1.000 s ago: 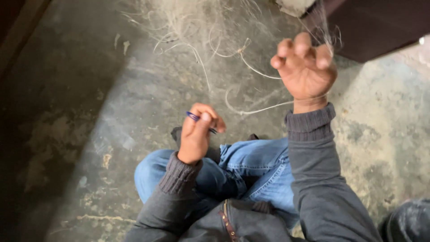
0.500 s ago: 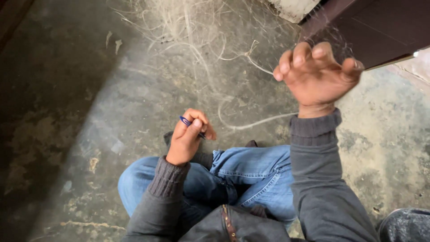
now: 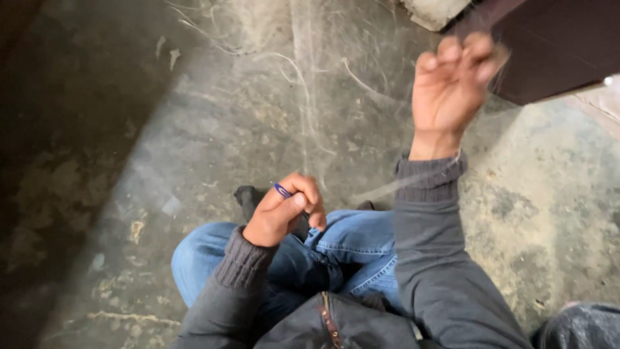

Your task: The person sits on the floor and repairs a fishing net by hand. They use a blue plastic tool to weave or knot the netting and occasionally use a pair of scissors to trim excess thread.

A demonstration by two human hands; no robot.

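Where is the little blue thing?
In the head view, the small blue object is pinched in the left hand, low and left of middle, just above the blue-jeaned knee and left of the raised right hand.

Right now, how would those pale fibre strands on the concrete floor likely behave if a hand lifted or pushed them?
The pale fibre strands lie in thin loose curls, so they probably flop and drape. They look wispy, so likely very light and easily scattered. Strands cross one another, so they may tangle and lift in clumps around the right hand.

jeans (image 3: 349,249): blue | sleeves (image 3: 439,258): dark grey | floor (image 3: 194,129): mottled grey | pen (image 3: 282,190): blue-purple
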